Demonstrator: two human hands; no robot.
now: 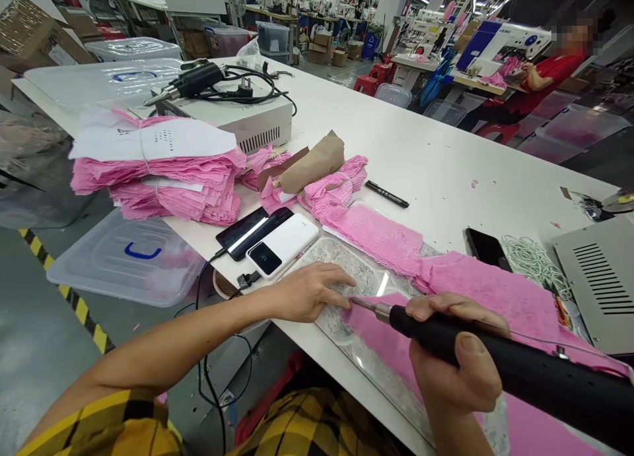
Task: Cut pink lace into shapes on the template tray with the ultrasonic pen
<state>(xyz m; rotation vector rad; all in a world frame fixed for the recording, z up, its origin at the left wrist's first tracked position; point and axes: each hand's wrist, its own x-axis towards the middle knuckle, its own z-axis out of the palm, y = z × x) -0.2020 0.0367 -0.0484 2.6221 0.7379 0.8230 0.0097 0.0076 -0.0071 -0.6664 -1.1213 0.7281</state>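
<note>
My right hand [453, 350] is wrapped round a thick black handheld tool [535, 383] with a slim pointed metal tip. The tip meets the edge of a pink lace fabric piece [381, 330] lying on a clear plastic sheet or lid [341, 258]. Beside that tip, my left hand [314, 291] lies low over the clear plastic, its fingers stretched out and apart. One of its fingertips is at the fabric's corner, close to the metal point. More pink fabric [490, 284] runs across the table to the right, partly hidden behind my right hand and the tool.
Left of my hands lie a white power bank [292, 238] and a dark phone [242, 231]. Tied pink fabric stacks [188, 202] stand behind, near a second black tool [198, 80] on a box. A marker [386, 194], a phone [488, 248] and a vented box [599, 278] sit rightward. A person sews beyond.
</note>
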